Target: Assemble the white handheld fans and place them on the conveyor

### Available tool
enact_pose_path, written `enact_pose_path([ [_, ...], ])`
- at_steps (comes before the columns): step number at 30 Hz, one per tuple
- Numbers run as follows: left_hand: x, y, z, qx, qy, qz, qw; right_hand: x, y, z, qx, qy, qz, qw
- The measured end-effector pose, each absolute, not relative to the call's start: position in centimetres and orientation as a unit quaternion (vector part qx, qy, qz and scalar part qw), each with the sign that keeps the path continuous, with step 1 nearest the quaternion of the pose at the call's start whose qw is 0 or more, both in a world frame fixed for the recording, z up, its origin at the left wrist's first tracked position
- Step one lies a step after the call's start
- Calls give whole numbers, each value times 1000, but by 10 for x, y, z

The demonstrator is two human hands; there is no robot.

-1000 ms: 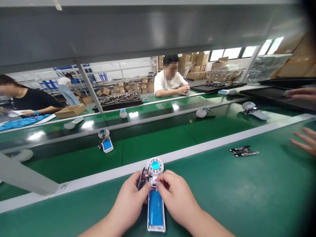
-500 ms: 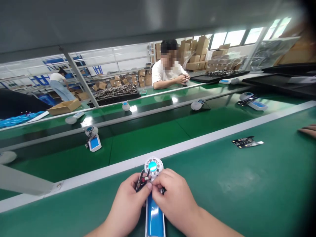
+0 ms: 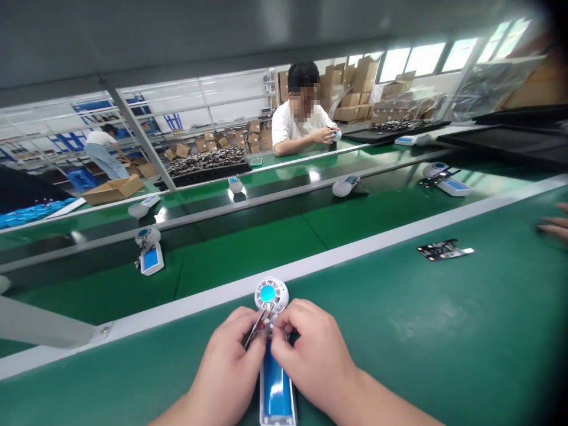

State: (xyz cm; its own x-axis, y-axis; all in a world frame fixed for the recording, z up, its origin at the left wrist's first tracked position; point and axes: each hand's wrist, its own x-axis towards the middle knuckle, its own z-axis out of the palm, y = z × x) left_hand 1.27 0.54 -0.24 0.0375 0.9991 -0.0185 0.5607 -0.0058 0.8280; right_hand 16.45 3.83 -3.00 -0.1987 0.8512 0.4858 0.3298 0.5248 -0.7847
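A small white handheld fan (image 3: 271,294) lies on the green table, its round grille with a bright blue centre pointing away from me. Its open handle shows a long blue battery (image 3: 277,384). Between thumb and fingers, my left hand (image 3: 228,361) grips a small dark circuit board (image 3: 254,331), tilted on edge over the neck of the fan. Red and white bits show on the board. My right hand (image 3: 313,355) is closed in a pinch right against it; the fingers cover what they hold. Both hands meet above the upper handle.
A flat black circuit panel (image 3: 444,250) lies to the right, near another person's fingers (image 3: 554,225). Beyond the white rail (image 3: 355,247), a green conveyor (image 3: 248,236) carries several opened fans. Across it sits a co-worker (image 3: 302,127) holding a part. A grey shelf hangs overhead.
My right fingers have shifted slightly at the board, which now stands more edge-on. Fans on the near belt have moved left, those on the far belt right. The co-worker's hands now show a white part.
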Motion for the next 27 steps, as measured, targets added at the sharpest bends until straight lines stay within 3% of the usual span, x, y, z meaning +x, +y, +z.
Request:
enact_pose_path([
  [13, 14, -1, -12, 744, 572, 284, 196, 166, 34, -27, -406, -734, 249, 484],
  [19, 10, -3, -17, 798, 535, 266, 75, 168, 32, -27, -377, -744, 256, 489],
  [27, 8, -5, -16, 817, 520, 242, 58, 171, 33, -26, -308, -787, 231, 483],
])
